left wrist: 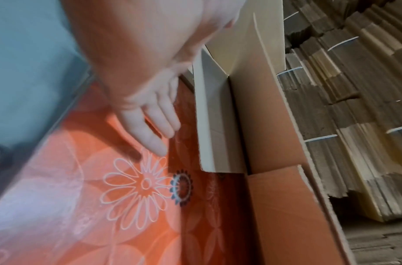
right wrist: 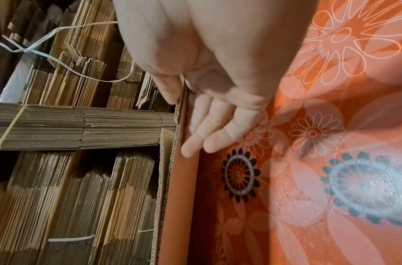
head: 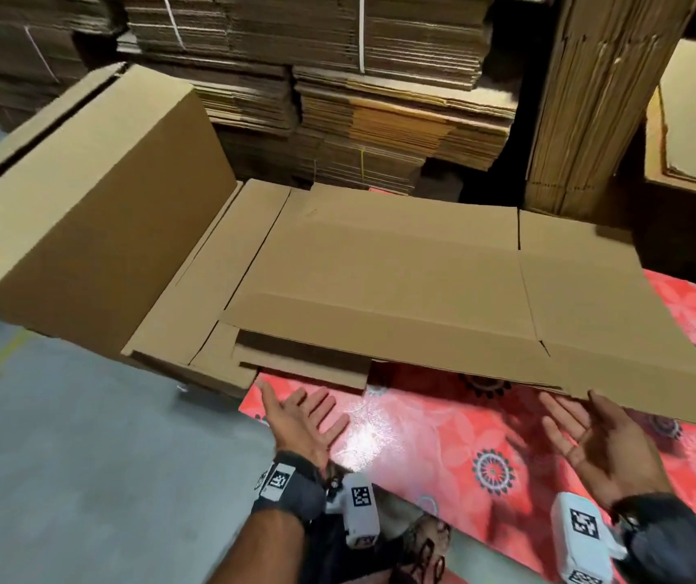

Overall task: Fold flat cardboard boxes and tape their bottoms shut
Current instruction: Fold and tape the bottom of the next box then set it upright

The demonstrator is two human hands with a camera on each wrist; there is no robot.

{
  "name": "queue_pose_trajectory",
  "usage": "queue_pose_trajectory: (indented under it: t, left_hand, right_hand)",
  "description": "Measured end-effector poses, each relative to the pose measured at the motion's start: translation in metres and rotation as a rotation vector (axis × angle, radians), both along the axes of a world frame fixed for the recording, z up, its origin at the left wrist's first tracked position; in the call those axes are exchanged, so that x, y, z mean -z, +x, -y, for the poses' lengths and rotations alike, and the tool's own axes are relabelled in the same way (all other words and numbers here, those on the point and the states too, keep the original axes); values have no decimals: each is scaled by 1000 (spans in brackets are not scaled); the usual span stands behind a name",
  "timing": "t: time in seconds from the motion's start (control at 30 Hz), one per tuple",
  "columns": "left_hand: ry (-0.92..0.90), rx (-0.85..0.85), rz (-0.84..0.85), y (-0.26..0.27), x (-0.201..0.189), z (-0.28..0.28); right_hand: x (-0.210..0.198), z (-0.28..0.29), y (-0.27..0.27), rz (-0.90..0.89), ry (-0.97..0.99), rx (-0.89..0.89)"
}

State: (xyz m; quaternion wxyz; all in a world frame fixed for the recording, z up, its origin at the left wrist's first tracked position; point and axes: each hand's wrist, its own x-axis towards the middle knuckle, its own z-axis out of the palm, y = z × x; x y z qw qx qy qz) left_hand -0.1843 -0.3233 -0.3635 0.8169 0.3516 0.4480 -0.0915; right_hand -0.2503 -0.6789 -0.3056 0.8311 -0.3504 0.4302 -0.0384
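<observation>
The flat cardboard box (head: pixel 422 280) lies just beyond my fingers on the flowered desk (head: pixel 443 436), its near edge lifted. My right hand (head: pixel 603 444) is spread, thumb on top of that edge, straight fingers (right wrist: pixel 209 125) underneath. My left hand (head: pixel 300 419) is palm-up, fingers (left wrist: pixel 147 129) apart and holding nothing, just short of the cardboard. No readable writing shows anywhere.

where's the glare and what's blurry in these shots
Head view: a white glare patch sits on the floral cloth between the hands, and the stacked cardboard bundles behind are smeared with motion blur. Left wrist view: the left hand is washed out pale and soft. Right wrist view: the blue flower print at right is blurred, while the black flower stays sharp.
</observation>
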Motion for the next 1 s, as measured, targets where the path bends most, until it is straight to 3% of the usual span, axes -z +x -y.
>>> queue_pose_trajectory:
  t: [0.1,0.27,0.47,0.6,0.7,0.83,1.0]
  left_hand:
    - [-145,-37,115,5,-9,4]
    - [-161,9,182,23,-34,8]
    - [58,383,65,48,-59,5]
    - [88,320,172,60,-81,-9]
    - [27,308,361,69,-118,-15]
    - [-16,350,623,75,-194,-1]
    - [-88,367,819,75,-276,33]
  right_hand:
    - [2,-1,-2,-26,-30,-49]
    - [17,-7,-8,-71,-77,-51]
    - [4,-25,-10,-62,-44,68]
    - [-13,-31,-8,-9,-19,160]
    - [-53,-30,3,155,-23,237]
    - [-141,-25,28,317,-126,235]
    - [-225,-3,36,350,-389,288]
